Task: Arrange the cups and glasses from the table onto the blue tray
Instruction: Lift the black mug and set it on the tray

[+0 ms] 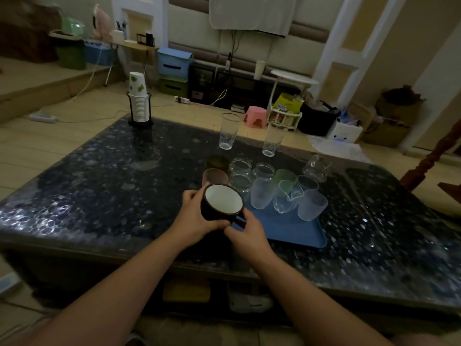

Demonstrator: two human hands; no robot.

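Both hands' grip clamped on dark mug [222, 203]: left hand [197, 216], right hand [245, 229]; handle hidden.

Mug [222, 203] in both hands: glossy dark outside, smooth white inside; tray [294, 231] just right of hands matt blue plastic; cups [262, 193] beyond it frosted, glasses [228, 132] further off clear; table [112, 176] glossy, speckled dark.

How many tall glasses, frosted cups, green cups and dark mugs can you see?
tall clear glasses: 2
frosted cups: 2
green cup: 1
dark mug: 1
Total: 6
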